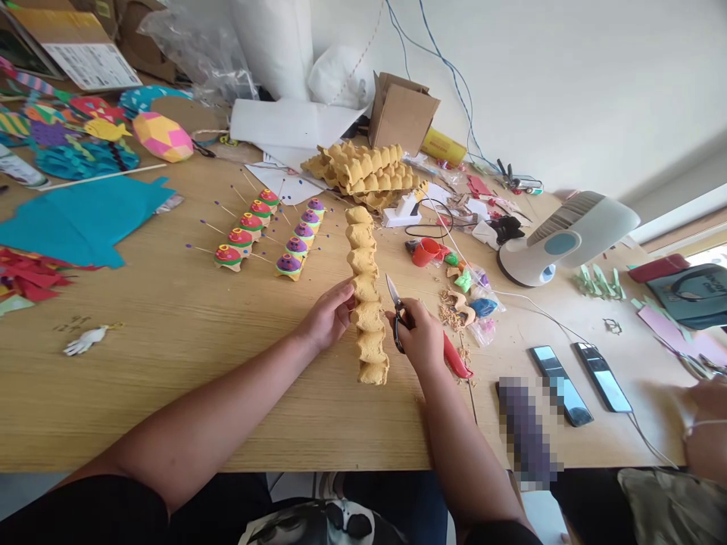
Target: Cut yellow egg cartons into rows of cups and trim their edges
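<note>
A long strip of yellow egg carton [369,303] is held up over the table, its row of cups running away from me. My left hand [332,314] grips its left side, thumb and fingers closed on the edge. In my right hand [419,333] is a pair of scissors [395,299] with dark handles, blades pointing up and away, just right of the strip and apart from it. A red curved tool handle [455,357] lies partly hidden by my right hand. Beyond my left hand stand two rows of painted egg-carton caterpillars, one red [241,236] and one purple [297,244].
More yellow egg cartons [369,170] are stacked at the back. A white fan-like device [562,235], two phones [560,384] and colourful clay bags [482,306] lie to the right. Blue paper [85,216] covers the left. Another person's arm [707,416] rests at the right edge.
</note>
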A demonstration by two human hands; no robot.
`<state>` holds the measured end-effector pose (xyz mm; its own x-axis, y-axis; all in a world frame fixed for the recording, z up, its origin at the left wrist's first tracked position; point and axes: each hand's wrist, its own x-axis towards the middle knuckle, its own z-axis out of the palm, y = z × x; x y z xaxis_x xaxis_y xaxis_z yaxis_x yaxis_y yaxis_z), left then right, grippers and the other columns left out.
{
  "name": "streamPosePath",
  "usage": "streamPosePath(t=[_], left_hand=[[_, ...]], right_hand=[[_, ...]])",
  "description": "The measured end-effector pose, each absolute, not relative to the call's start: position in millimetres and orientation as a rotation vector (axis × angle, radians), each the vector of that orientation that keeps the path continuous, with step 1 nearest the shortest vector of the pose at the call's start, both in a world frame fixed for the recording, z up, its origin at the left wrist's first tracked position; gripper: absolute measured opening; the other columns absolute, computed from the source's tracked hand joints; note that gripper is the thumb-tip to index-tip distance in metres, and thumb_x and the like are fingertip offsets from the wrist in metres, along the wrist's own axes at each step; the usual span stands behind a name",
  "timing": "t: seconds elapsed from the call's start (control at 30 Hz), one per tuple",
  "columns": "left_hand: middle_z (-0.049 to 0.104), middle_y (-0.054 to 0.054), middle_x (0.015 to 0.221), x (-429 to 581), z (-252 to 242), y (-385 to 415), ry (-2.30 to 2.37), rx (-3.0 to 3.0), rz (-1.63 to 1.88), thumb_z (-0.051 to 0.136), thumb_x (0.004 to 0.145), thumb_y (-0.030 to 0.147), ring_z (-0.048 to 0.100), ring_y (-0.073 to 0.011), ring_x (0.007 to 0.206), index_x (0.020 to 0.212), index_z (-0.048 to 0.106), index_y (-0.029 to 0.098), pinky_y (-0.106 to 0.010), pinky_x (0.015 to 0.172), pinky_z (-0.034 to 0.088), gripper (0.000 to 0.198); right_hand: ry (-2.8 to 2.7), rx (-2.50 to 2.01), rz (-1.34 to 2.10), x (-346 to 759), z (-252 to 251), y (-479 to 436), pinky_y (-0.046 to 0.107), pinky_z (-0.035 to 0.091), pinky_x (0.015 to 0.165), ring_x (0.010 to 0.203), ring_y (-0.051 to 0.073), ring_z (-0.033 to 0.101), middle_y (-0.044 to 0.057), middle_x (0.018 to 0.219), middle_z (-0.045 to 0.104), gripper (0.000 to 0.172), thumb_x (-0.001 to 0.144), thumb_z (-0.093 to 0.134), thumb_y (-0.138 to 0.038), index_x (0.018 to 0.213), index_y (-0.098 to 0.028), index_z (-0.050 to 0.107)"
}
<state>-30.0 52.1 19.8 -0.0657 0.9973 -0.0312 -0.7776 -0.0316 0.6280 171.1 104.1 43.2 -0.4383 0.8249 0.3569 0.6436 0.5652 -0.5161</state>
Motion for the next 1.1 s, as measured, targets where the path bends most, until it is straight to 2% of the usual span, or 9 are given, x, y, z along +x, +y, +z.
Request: streamPosePath(t=[0.13, 0.3, 0.57, 0.73, 1.1], left_hand=[[0.08, -0.005, 0.096, -30.3, 21.9, 52.4, 0.565, 0.443, 1.569, 0.075, 0.088, 0.041, 0.075, -0.0224, 0.09, 0.105, 0.076, 0.02, -0.03, 0.072, 0.059, 0.027], [0.08, -0.004, 0.096, -31.0, 22.4, 53.5, 0.541, 0.361, 1.582, 0.071, 0.092, 0.038, 0.076, -0.0235, 0.094, 0.107, 0.075, 0.02, -0.032, 0.077, 0.06, 0.024], [0.08, -0.003, 0.091, -31.9, 24.6, 52.8, 0.501, 0.276, 1.579, 0.068, 0.095, 0.032, 0.075, -0.0183, 0.08, 0.098, 0.074, 0.019, -0.027, 0.069, 0.06, 0.014], [0.08, -0.002, 0.093, -32.6, 22.7, 53.5, 0.512, 0.257, 1.574, 0.067, 0.095, 0.031, 0.075, -0.0193, 0.081, 0.101, 0.075, 0.02, -0.028, 0.069, 0.059, 0.015], [0.08, -0.002, 0.093, -32.1, 21.6, 54.0, 0.557, 0.286, 1.583, 0.073, 0.091, 0.035, 0.076, -0.0229, 0.087, 0.097, 0.074, 0.022, -0.032, 0.074, 0.058, 0.014]], right_hand=[[-2.203, -1.164, 0.507, 168.1, 46.2, 101.9, 0.026, 0.043, 0.063, 0.068, 0.016, 0.061, -0.002, 0.075, 0.066, 0.027, 0.091, 0.069, -0.044, 0.109, -0.024, 0.069], [-2.284, -1.124, 0.466, 167.6, 48.4, 101.9, 0.027, 0.042, 0.065, 0.071, 0.017, 0.061, 0.0, 0.079, 0.067, 0.027, 0.09, 0.068, -0.04, 0.111, -0.023, 0.069], [-2.374, -1.023, 0.295, 172.0, 43.9, 109.3, 0.028, 0.041, 0.067, 0.07, 0.019, 0.062, 0.003, 0.081, 0.07, 0.026, 0.098, 0.062, -0.044, 0.111, -0.023, 0.071], [-2.397, -1.021, 0.221, 172.6, 43.9, 108.2, 0.028, 0.04, 0.064, 0.068, 0.019, 0.063, 0.003, 0.077, 0.071, 0.029, 0.101, 0.06, -0.047, 0.112, -0.023, 0.072], [-2.417, -1.066, 0.198, 173.4, 45.6, 107.7, 0.029, 0.041, 0.066, 0.069, 0.02, 0.063, 0.004, 0.08, 0.073, 0.032, 0.101, 0.058, -0.05, 0.112, -0.023, 0.072]])
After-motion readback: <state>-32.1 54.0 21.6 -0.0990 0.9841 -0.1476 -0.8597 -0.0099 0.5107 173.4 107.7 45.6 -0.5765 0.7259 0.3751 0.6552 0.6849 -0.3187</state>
